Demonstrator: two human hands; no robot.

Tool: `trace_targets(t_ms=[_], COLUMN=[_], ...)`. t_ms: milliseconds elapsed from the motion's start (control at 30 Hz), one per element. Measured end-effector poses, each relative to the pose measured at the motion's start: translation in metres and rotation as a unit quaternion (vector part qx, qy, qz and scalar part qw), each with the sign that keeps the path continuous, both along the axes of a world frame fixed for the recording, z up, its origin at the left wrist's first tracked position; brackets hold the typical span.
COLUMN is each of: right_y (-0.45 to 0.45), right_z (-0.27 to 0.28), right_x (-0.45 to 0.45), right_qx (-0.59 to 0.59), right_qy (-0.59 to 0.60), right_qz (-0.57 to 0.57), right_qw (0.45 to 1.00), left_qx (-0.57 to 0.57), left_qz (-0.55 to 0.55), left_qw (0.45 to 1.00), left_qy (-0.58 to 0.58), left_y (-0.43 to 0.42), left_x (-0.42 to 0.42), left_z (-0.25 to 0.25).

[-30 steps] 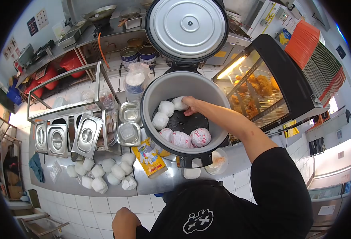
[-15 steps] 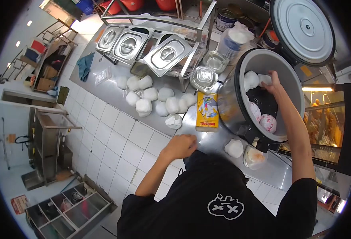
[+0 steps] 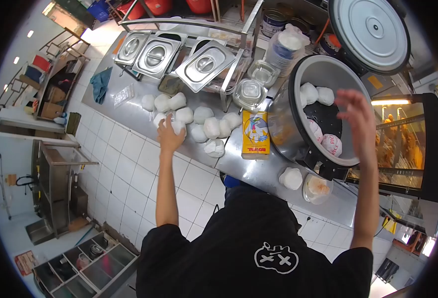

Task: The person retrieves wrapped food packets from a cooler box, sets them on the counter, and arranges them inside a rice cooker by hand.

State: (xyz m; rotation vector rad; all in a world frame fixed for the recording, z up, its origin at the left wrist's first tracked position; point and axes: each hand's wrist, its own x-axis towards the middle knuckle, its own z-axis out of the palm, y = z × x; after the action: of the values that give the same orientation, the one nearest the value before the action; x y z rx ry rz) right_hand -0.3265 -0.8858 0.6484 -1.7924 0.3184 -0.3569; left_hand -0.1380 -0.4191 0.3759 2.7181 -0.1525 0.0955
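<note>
and here we are at the steel tabletop [image 3: 249, 171], both hands busy at opposite ends! the left hand [image 3: 171, 136] is in among the white wrapped bundles [image 3: 203, 114], fingers spread wide over one at the near side of the cluster, touching it — whether there is a firm grip, you cannot tell. over on the other side, the right hand [image 3: 359, 116] hangs above the open cooker pot [image 3: 350, 149], a little blurred, fingers apart and loosely curved, holding nothing.

look inside that pot: white bundles [image 3: 325, 96] sit against the far wall, and bundles with red print [image 3: 332, 144] lie at the near side, dark base showing between them. the round lid [image 3: 375, 27] stands raised behind.

between the cluster and the pot lies a yellow carton [image 3: 256, 134], with clear plastic containers [image 3: 250, 94] just beyond it. farther left, steel pan lids [image 3: 205, 63] rest by a metal frame [image 3: 179, 21], the biggest one tilted. a teal cloth [image 3: 100, 85] lies at the far left — a small clear bag [image 3: 124, 95] near it. in front of the pot, a clear bowl [image 3: 317, 188] holds something orange and white, and to the right a lit glass display case [image 3: 403, 144] shows golden-brown food on racks.
</note>
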Motion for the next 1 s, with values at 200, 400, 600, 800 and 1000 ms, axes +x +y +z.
trace_targets(t_ms=[200, 400, 600, 800, 1000], right_y=[0.067, 0.089, 0.080, 0.042, 0.023], right_z=[-0.045, -0.132, -0.177, -0.209, -0.264], right_x=[-0.098, -0.175, -0.258, -0.315, -0.377], right_qx=[0.001, 0.212, 0.321, 0.364, 0.334], right_qy=[0.055, 0.129, 0.175, 0.158, 0.196], right_qz=[0.187, 0.093, 0.013, -0.034, -0.162], right_qw=[0.981, 0.964, 0.931, 0.917, 0.908], left_qx=[0.155, 0.053, -0.462, -0.134, 0.101], left_qz=[-0.226, -0.326, -0.287, -0.654, -0.812], left_qw=[0.960, 0.944, 0.733, 0.718, 0.572], left_qy=[0.063, -0.003, 0.408, 0.196, -0.058], left_y=[0.028, 0.045, -0.099, -0.321, -0.524], left_x=[0.029, 0.044, -0.006, -0.056, -0.087], left_z=[-0.045, -0.029, 0.183, 0.293, 0.217])
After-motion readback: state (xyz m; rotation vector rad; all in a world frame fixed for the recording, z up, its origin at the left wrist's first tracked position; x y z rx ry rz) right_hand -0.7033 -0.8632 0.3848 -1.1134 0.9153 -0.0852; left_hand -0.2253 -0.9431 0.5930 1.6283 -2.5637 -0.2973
